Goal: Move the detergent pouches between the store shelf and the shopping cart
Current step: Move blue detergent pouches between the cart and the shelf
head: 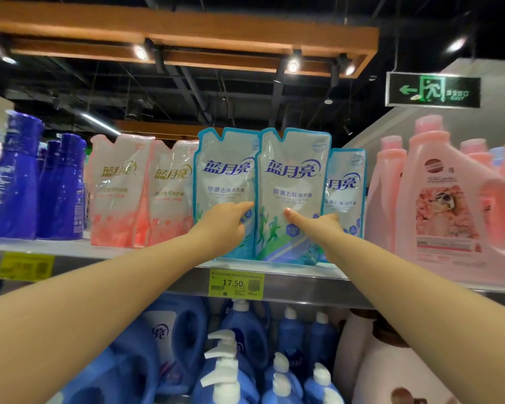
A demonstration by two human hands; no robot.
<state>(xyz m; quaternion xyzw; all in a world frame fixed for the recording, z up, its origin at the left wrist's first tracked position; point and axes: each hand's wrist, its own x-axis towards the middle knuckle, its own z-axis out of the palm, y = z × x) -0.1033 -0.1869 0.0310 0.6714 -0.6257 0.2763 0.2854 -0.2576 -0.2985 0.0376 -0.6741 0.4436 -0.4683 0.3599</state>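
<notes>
Thumb on the front and fingers hidden behind, the right grip (322, 225) pinches the right side of the middle blue-edged white plastic detergent pouch (292, 176), which stands upright on the grey metal store shelf (298, 287). The left grip (225, 224) has its fingers stretched out, touching that pouch's left edge across the front of a matching left pouch (225, 170). A third matching pouch (346, 185) stands just to the right.
</notes>
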